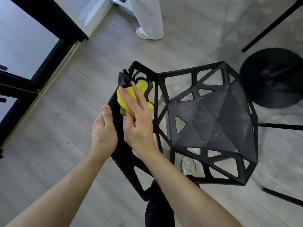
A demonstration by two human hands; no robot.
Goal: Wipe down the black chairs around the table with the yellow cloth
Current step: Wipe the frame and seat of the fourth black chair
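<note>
Right hand point(139, 122) presses the yellow cloth point(129, 97) flat vs. the inner face of the chair back point(118, 128), fingers straight, no pinch that I can see. Left hand point(103, 131) rests on the outer side of the same back panel, thumb up along the top edge, fingers hidden behind it, so I can't tell if they curl round.

Black chair seat point(213, 125) sits to the right, faceted w/ triangular cutouts; pale dust/smears visible on it, so I judge the seat not yet wiped. Cloth is bunched, part of it hanging into a cutout near the top of the back.

Risks as I read them:
- cloth held by pressure only; a fast stroke across an opening could snag it or drop it through.
- chair could tip or skid on the pale wood floor point(65, 161) if the left hand stops bracing.
- fingers may catch on cutout edges.

Also nearby: round black table base point(270, 79) upper right, another person's trouser leg point(150, 18) at top, white shoe point(189, 167) under the seat.
</note>
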